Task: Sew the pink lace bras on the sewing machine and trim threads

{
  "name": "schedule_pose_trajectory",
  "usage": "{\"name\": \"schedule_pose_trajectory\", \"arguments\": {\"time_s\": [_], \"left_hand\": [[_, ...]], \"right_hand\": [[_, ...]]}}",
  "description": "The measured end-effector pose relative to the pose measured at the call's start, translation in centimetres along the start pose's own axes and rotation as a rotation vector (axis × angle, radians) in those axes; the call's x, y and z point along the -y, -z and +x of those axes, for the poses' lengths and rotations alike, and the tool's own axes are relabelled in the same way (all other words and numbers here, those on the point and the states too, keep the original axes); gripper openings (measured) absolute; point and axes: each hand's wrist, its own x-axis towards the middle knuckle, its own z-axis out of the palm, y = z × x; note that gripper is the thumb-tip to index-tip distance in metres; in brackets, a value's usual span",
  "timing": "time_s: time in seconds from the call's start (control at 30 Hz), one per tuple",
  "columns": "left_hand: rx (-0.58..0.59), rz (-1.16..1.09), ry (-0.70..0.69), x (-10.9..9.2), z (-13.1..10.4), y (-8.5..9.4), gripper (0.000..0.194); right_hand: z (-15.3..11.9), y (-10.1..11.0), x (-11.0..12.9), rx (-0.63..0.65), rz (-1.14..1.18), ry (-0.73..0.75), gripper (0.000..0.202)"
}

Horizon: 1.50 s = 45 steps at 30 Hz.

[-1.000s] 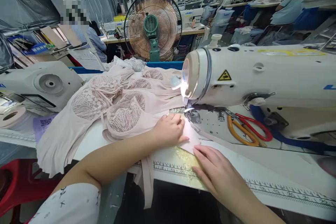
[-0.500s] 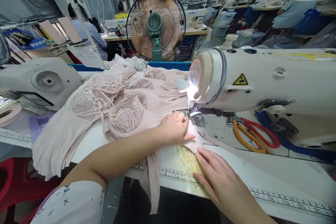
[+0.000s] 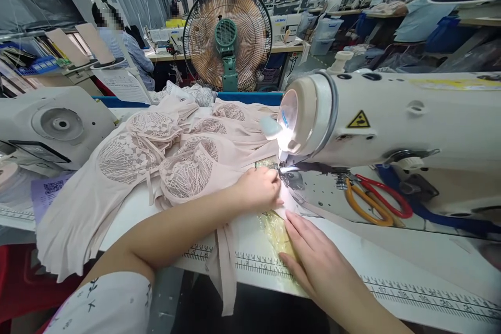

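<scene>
Beside the lit needle area of the sewing machine [image 3: 376, 125], my left hand [image 3: 258, 188] is closed, its fingers curled on a pale pink piece of fabric [image 3: 288, 199]. My right hand [image 3: 317, 255] lies lower on the same piece, fingers stretched out and fingertips at its near edge, thumb apart on the table. Left of the needle lie several pale pink bras with lace cups [image 3: 188, 175]. A strip of the pink fabric [image 3: 225, 276] hangs over the table's front edge. My left hand hides part of the fabric at the needle.
Orange-handled scissors [image 3: 362, 206] and a red-handled tool [image 3: 395, 195] lie under the machine arm. Yellowish tape [image 3: 276, 235] covers part of the table beside a printed ruler [image 3: 410, 297]. A second machine [image 3: 58, 122] stands left; a large fan [image 3: 227, 36] and people are beyond.
The fabric piece has moved a little towards the needle, so less of it shows between my hands. My right hand has followed it slightly up and left. The camera view has shifted slightly.
</scene>
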Motion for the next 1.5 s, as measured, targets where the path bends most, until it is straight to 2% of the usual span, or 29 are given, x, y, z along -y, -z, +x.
{"name": "schedule_pose_trajectory", "arguments": {"time_s": [0.07, 0.1, 0.2, 0.4, 0.7, 1.0, 1.13, 1.3, 1.5], "left_hand": [[-0.073, 0.039, -0.116, -0.3, -0.7, -0.6, 0.03], [-0.103, 0.045, -0.171, -0.4, -1.0, -0.9, 0.029], [-0.149, 0.018, -0.276, -0.6, -1.8, -1.5, 0.033], [-0.149, 0.054, -0.389, 0.3, -2.2, -1.5, 0.033], [-0.238, 0.076, -0.409, 2.4, -1.9, -1.5, 0.029], [-0.345, 0.161, -0.427, 3.2, -1.4, -1.6, 0.029], [-0.308, 0.223, -0.417, 3.6, -1.2, -1.4, 0.03], [-0.26, 0.263, -0.305, 3.8, -1.4, -1.0, 0.033], [-0.236, 0.293, -0.309, 3.8, -1.4, -0.9, 0.034]], "right_hand": [[0.1, -0.1, 0.1, -0.004, 0.003, -0.007, 0.048], [0.1, -0.1, 0.1, -0.003, 0.01, -0.011, 0.048], [0.1, -0.3, 0.1, 0.011, 0.057, -0.042, 0.047], [0.2, -1.0, 0.3, 0.035, 0.145, -0.094, 0.047], [0.1, -0.7, 0.3, 0.036, 0.168, -0.104, 0.044], [0.2, -0.6, 0.2, 0.026, 0.198, -0.112, 0.042], [0.1, -0.6, 0.2, 0.043, 0.208, -0.129, 0.042], [0.1, -0.5, 0.2, 0.049, 0.206, -0.125, 0.042], [0.2, -0.4, 0.1, 0.039, 0.182, -0.105, 0.042]]}}
